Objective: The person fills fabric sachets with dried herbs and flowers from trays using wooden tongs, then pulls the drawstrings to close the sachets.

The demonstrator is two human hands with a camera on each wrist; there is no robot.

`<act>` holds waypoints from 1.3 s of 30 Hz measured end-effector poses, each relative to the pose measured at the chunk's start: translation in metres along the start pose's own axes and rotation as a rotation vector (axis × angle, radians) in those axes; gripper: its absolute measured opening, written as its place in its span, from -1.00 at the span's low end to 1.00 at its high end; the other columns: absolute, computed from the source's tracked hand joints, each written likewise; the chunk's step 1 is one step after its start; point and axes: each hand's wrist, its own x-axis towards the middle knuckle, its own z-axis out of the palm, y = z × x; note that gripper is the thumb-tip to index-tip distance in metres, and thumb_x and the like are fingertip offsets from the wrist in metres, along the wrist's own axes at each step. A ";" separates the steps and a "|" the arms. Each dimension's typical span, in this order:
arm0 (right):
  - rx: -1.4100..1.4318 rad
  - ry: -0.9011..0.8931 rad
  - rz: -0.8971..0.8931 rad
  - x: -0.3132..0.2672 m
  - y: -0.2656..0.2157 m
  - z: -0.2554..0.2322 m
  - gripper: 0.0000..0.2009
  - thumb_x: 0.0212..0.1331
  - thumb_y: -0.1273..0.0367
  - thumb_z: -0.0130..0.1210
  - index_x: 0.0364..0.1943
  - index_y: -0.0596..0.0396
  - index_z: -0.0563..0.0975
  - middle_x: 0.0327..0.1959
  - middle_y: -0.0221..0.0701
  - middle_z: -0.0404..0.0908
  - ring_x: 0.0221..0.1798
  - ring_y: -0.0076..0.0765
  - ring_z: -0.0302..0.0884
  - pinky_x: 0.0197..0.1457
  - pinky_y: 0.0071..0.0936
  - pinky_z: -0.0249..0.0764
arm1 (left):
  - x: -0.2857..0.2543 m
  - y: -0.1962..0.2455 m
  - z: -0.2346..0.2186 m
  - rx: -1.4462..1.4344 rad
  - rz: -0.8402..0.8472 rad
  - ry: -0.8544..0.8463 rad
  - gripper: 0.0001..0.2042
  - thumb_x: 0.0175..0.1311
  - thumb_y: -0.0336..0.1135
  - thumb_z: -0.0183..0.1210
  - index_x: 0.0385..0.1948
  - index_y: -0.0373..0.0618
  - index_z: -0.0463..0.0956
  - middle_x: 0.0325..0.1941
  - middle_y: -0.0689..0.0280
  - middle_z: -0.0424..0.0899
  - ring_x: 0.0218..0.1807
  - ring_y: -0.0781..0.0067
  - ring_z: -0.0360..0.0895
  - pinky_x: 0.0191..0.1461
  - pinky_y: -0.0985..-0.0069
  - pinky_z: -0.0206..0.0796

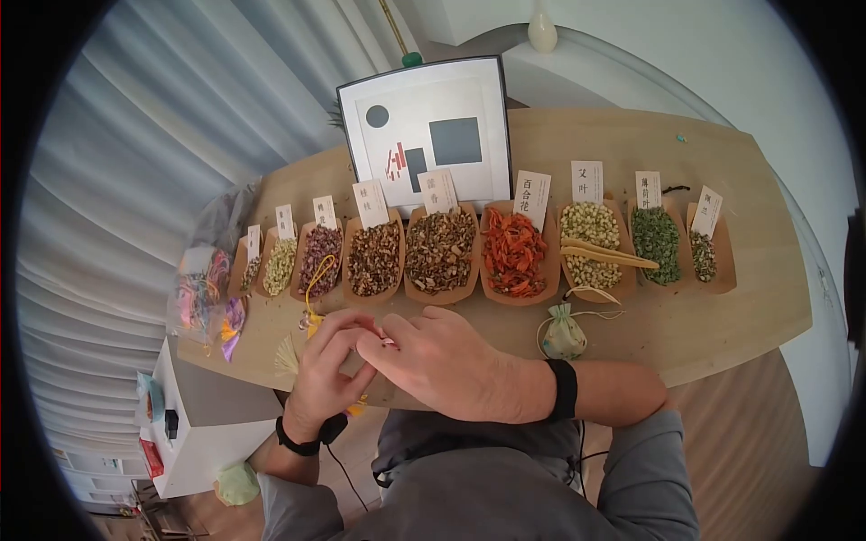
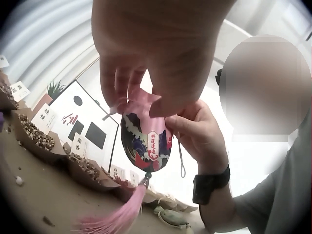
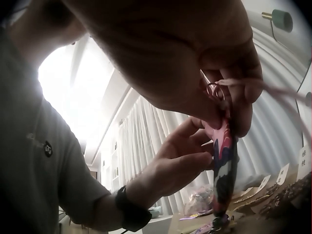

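A pink-topped sachet pouch [image 2: 146, 139] with a dark wave pattern, a lettered label and a pink tassel [image 2: 124, 209] hangs between my two hands. In the left wrist view, my left hand [image 2: 156, 53] pinches its gathered pink neck from above. My right hand [image 2: 200, 134] grips the pouch's upper side edge, thumb in front. The right wrist view gives it edge-on, with a pale cord [image 3: 248, 83] running across my right fingers. From the head, my left hand [image 1: 329, 370] and right hand [image 1: 446, 365] meet over the table's near edge and hide most of the pouch.
A row of paper trays of dried herbs, with orange petals [image 1: 516, 252] midway, crosses the table [image 1: 758, 298]. Wooden tongs [image 1: 609, 255] lie over one tray. A pale green sachet [image 1: 565, 334] lies at right, a bag of colourful cords [image 1: 200, 288] at left. Behind stands a framed picture [image 1: 451, 90].
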 end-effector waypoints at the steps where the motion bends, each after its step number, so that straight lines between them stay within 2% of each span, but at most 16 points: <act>1: -0.008 -0.023 -0.007 -0.001 -0.001 0.000 -0.76 0.27 0.39 0.22 -0.04 0.12 0.50 -0.32 -0.38 0.50 -0.40 -0.32 0.64 -0.26 -0.32 0.52 | 0.001 0.000 0.000 0.013 -0.028 -0.059 -0.61 0.08 -0.64 0.48 -0.02 -0.24 0.65 0.23 0.01 0.65 0.13 -0.08 0.72 0.19 0.21 0.62; 4: -0.027 -0.072 -0.022 -0.004 0.001 0.006 -0.77 0.27 0.39 0.22 -0.05 0.12 0.50 -0.30 -0.37 0.52 -0.41 -0.31 0.64 -0.27 -0.31 0.52 | 0.005 -0.006 0.005 0.087 0.052 -0.089 -0.72 0.07 -0.63 0.45 -0.14 -0.26 0.71 0.20 0.03 0.68 0.11 -0.09 0.71 0.16 0.17 0.62; 10: 0.002 -0.204 0.014 -0.006 0.006 0.003 -0.81 0.28 0.39 0.22 -0.09 0.10 0.53 -0.28 -0.33 0.58 -0.36 -0.21 0.67 -0.20 -0.25 0.55 | 0.009 -0.006 -0.001 0.155 0.140 -0.101 -0.76 0.08 -0.63 0.40 -0.18 -0.25 0.73 0.17 0.02 0.70 0.07 -0.05 0.72 0.08 0.17 0.60; 14: 0.016 -0.340 0.024 -0.008 0.012 -0.002 -0.86 0.29 0.40 0.24 -0.12 0.09 0.59 -0.26 -0.30 0.67 -0.26 -0.11 0.73 -0.12 -0.16 0.56 | 0.008 0.001 -0.007 0.187 0.106 -0.057 -0.77 0.04 -0.70 0.36 -0.25 -0.26 0.77 0.17 0.05 0.71 0.06 0.02 0.74 0.10 0.23 0.62; 16: 0.071 -0.414 0.054 -0.002 0.017 -0.010 -0.87 0.29 0.40 0.25 -0.16 0.10 0.60 -0.27 -0.29 0.70 -0.23 -0.08 0.73 -0.12 -0.13 0.56 | 0.008 -0.002 -0.009 0.261 0.175 -0.010 -0.77 0.06 -0.68 0.37 -0.23 -0.22 0.79 0.13 0.09 0.72 0.06 0.00 0.75 0.11 0.21 0.62; 17: 0.092 -0.473 0.090 0.001 0.019 -0.013 -0.89 0.29 0.40 0.27 -0.19 0.11 0.62 -0.28 -0.28 0.72 -0.20 -0.05 0.74 -0.12 -0.10 0.57 | 0.008 -0.007 -0.008 0.284 0.241 0.025 -0.77 0.05 -0.49 0.42 -0.21 -0.17 0.78 0.09 0.15 0.72 0.00 0.04 0.74 0.01 0.23 0.57; 18: 0.108 -0.488 0.069 0.002 0.022 -0.014 -0.89 0.29 0.40 0.27 -0.19 0.11 0.62 -0.28 -0.28 0.72 -0.20 -0.05 0.74 -0.12 -0.10 0.57 | 0.007 -0.009 -0.007 0.293 0.214 0.034 -0.77 0.05 -0.49 0.42 -0.21 -0.17 0.78 0.09 0.15 0.72 0.00 0.04 0.74 0.01 0.23 0.57; 20: 0.128 -0.421 0.033 0.003 0.027 -0.016 -0.91 0.26 0.44 0.25 -0.21 0.13 0.68 -0.41 -0.22 0.75 -0.30 -0.01 0.80 -0.18 -0.08 0.63 | 0.004 -0.006 -0.006 0.310 0.240 0.025 -0.75 0.08 -0.48 0.42 -0.16 -0.12 0.80 0.06 0.19 0.73 -0.04 0.07 0.74 -0.03 0.24 0.55; 22: 0.120 -0.426 0.012 0.004 0.027 -0.017 -0.90 0.23 0.47 0.24 -0.20 0.10 0.69 -0.41 -0.24 0.76 -0.31 0.01 0.79 -0.20 -0.08 0.63 | 0.001 0.004 -0.006 0.304 0.174 0.019 -0.74 0.06 -0.57 0.42 -0.18 -0.15 0.80 0.00 0.19 0.76 -0.02 0.06 0.76 -0.01 0.17 0.60; 25: 0.118 -0.434 0.128 0.009 0.013 -0.028 -0.89 0.21 0.49 0.25 -0.21 0.10 0.69 -0.44 -0.26 0.74 -0.32 0.01 0.79 -0.19 -0.06 0.63 | -0.003 0.007 -0.005 0.346 0.123 -0.045 -0.74 0.05 -0.56 0.44 -0.17 -0.16 0.79 -0.06 0.23 0.76 -0.07 0.10 0.77 -0.06 0.20 0.61; 28: 0.192 -0.503 0.135 0.007 -0.003 -0.037 -0.92 0.27 0.43 0.32 -0.26 0.09 0.65 -0.29 -0.27 0.68 -0.13 0.03 0.69 -0.03 0.00 0.54 | -0.002 0.007 0.004 0.341 0.030 -0.018 -0.74 0.08 -0.58 0.42 -0.15 -0.15 0.78 -0.11 0.24 0.75 -0.11 0.12 0.79 -0.10 0.25 0.64; 31: 0.370 -0.388 -0.050 0.008 -0.008 -0.036 -0.92 0.25 0.48 0.32 -0.21 0.11 0.69 -0.13 -0.27 0.66 -0.01 0.03 0.66 0.07 -0.03 0.54 | -0.004 0.006 0.002 0.212 -0.041 0.021 -0.73 0.13 -0.60 0.41 -0.12 -0.13 0.79 -0.07 0.23 0.76 -0.12 0.12 0.79 -0.12 0.29 0.66; 34: 0.201 -0.289 0.006 0.015 -0.004 -0.047 -0.87 0.30 0.37 0.32 -0.19 0.13 0.68 -0.07 -0.23 0.65 0.08 -0.03 0.66 0.17 -0.05 0.51 | -0.009 0.010 -0.004 0.183 -0.012 0.020 -0.71 0.14 -0.63 0.41 -0.09 -0.13 0.80 -0.01 0.18 0.75 -0.10 0.10 0.79 -0.09 0.29 0.68; 36: 0.078 -0.168 -0.085 0.010 0.008 -0.035 -0.88 0.25 0.40 0.33 -0.20 0.12 0.69 -0.09 -0.28 0.60 0.08 -0.05 0.61 0.15 -0.06 0.47 | -0.011 0.013 -0.002 0.113 -0.049 0.026 -0.69 0.10 -0.65 0.44 -0.08 -0.16 0.80 0.07 0.14 0.73 -0.05 0.08 0.80 -0.03 0.27 0.71; 37: 0.147 -0.247 -0.036 0.009 0.007 -0.035 -0.72 0.14 0.55 0.28 -0.04 0.08 0.75 -0.03 -0.25 0.63 0.11 -0.03 0.62 0.19 -0.08 0.48 | -0.012 0.013 -0.001 0.106 -0.034 0.025 -0.69 0.10 -0.65 0.44 -0.08 -0.16 0.80 0.07 0.14 0.73 -0.05 0.08 0.80 -0.03 0.27 0.71; 39: 0.110 -0.312 -0.035 0.002 0.007 -0.022 -0.72 0.14 0.53 0.27 -0.04 0.08 0.74 -0.04 -0.27 0.63 0.09 -0.07 0.63 0.18 -0.12 0.47 | -0.017 0.011 -0.002 0.051 -0.033 0.005 -0.65 0.10 -0.72 0.37 -0.07 -0.18 0.80 0.14 0.06 0.70 0.02 0.03 0.80 0.04 0.27 0.73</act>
